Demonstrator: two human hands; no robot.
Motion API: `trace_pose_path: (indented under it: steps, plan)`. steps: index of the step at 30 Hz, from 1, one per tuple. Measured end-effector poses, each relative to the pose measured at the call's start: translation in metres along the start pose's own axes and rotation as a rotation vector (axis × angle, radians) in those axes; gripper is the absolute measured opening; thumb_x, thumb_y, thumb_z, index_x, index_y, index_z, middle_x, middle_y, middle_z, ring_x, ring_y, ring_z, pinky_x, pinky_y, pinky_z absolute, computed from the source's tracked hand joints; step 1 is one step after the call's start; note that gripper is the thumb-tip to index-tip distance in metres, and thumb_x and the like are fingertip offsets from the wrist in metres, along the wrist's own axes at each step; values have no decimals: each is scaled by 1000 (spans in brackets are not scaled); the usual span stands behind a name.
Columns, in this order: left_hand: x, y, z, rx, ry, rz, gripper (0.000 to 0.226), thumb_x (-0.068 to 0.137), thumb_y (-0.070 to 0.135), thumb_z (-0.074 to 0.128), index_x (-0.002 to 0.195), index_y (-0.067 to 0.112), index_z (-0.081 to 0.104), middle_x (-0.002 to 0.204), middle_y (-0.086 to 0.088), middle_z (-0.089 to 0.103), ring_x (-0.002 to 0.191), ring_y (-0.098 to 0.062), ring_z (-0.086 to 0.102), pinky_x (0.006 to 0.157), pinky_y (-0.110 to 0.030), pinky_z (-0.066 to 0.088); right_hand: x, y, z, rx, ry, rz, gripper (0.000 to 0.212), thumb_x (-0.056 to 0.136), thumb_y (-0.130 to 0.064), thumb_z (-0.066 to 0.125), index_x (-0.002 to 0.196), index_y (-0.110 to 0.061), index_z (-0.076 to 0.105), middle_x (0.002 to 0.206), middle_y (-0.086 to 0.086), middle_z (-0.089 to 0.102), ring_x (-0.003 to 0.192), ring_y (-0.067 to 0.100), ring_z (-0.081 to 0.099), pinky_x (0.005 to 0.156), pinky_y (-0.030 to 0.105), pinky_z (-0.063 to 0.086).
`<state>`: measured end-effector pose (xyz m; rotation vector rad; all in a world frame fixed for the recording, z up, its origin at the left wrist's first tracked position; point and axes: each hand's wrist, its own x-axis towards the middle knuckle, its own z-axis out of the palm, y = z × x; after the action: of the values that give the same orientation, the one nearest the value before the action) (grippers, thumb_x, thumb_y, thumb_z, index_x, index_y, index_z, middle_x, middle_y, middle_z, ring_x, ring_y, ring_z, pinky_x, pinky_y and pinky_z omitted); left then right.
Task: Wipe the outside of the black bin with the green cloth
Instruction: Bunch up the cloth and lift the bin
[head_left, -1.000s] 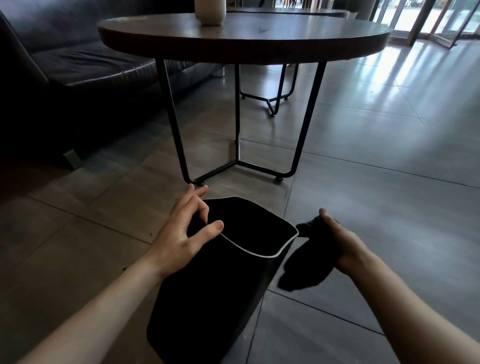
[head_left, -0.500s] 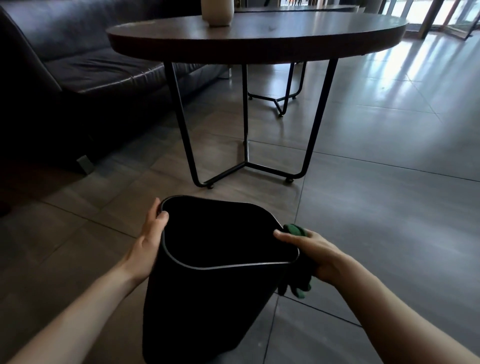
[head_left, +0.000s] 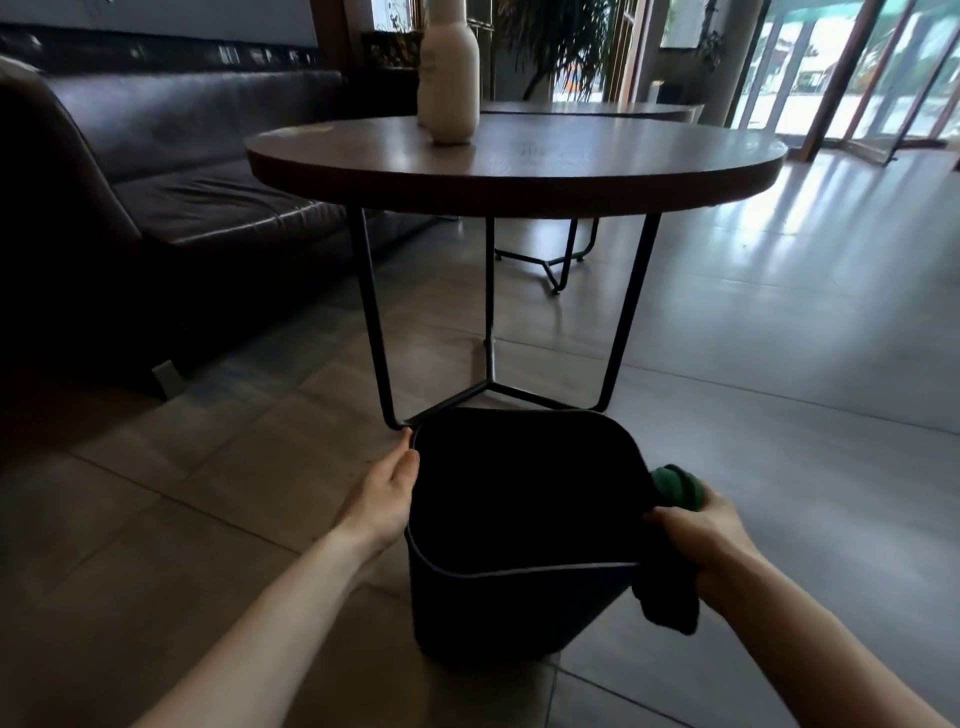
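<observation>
The black bin (head_left: 519, 603) stands on the tiled floor in front of me, its open mouth facing up. My left hand (head_left: 382, 493) rests flat against the bin's left outer wall near the rim, fingers together. My right hand (head_left: 701, 540) grips the green cloth (head_left: 675, 486) and presses it against the bin's right outer side. Part of the cloth bulges above my fingers; another part hangs below my palm beside the bin wall.
A round wooden table (head_left: 519, 166) on thin black metal legs stands just beyond the bin, with a cream vase (head_left: 449, 78) on top. A dark leather sofa (head_left: 156, 197) lies to the left. A second table's base shows behind. Glass doors are at the far right.
The bin has turned from tilted to upright. My left hand moved from inside the rim to the left outer wall. My right hand brought the cloth against the bin's right side.
</observation>
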<state>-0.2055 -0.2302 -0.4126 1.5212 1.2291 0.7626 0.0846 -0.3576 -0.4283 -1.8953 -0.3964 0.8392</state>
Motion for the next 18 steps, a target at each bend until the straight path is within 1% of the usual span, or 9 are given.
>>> trace_pose_path:
  steps: [1, 3, 5, 7, 9, 11, 14, 16, 18]
  plan:
    - [7, -2, 5, 52, 23, 2, 47, 110, 29, 36, 156, 21, 37, 159, 2, 43, 146, -14, 39, 118, -33, 34, 1, 0, 0, -7, 31, -5, 47, 81, 8, 71, 117, -22, 66, 102, 20, 73, 90, 44, 73, 84, 63, 62]
    - [20, -6, 13, 133, 64, -17, 44, 109, 29, 38, 153, 24, 44, 153, 1, 52, 139, -20, 49, 99, -28, 43, 4, 2, 0, 1, 69, -13, 52, 77, 4, 72, 116, -29, 64, 103, 19, 72, 91, 47, 72, 82, 64, 62]
    - [30, -7, 21, 153, 80, -47, 43, 109, 29, 40, 150, 25, 48, 148, 2, 57, 132, -21, 56, 85, -25, 40, 11, 5, 0, 11, 82, -6, 55, 72, 1, 72, 116, -30, 63, 105, 19, 71, 95, 50, 70, 85, 65, 60]
    - [37, -8, 28, 123, 62, -56, 43, 109, 27, 41, 151, 23, 48, 147, 1, 58, 128, -20, 57, 84, -23, 39, 18, 6, 1, 9, 84, 7, 56, 72, -1, 75, 120, -27, 62, 108, 20, 70, 99, 48, 70, 90, 63, 59]
    - [41, -8, 33, 54, 33, -76, 45, 109, 25, 41, 154, 20, 41, 149, -1, 55, 126, -18, 57, 87, -24, 43, 22, 8, 4, 12, 78, 10, 52, 76, -2, 78, 121, -25, 62, 110, 20, 71, 101, 46, 70, 93, 61, 59]
    - [41, -9, 36, -3, 1, -94, 48, 109, 25, 40, 157, 20, 34, 152, -1, 51, 132, -19, 54, 98, -29, 46, 20, 9, 5, 24, 69, 1, 46, 79, -4, 80, 115, -26, 62, 109, 19, 71, 101, 44, 70, 94, 60, 59]
    - [41, -14, 38, -33, -22, -90, 55, 109, 30, 42, 160, 23, 24, 160, 0, 40, 145, -19, 41, 117, -36, 37, 16, 11, 5, 48, 38, -8, 36, 86, -10, 80, 114, -25, 62, 107, 17, 73, 96, 40, 73, 91, 57, 61]
    - [39, -18, 37, -48, -39, -88, 60, 108, 33, 43, 162, 22, 19, 164, 1, 32, 150, -18, 32, 122, -40, 30, 10, 10, 4, 76, -17, -12, 27, 92, -15, 77, 116, -20, 64, 105, 18, 74, 90, 36, 75, 79, 47, 65]
    - [37, -21, 35, -17, -43, -82, 64, 107, 35, 44, 162, 21, 15, 167, 1, 25, 154, -18, 24, 123, -35, 25, 5, 8, 1, 88, -76, -2, 23, 97, -20, 73, 118, -15, 64, 106, 20, 75, 87, 33, 75, 66, 36, 60]
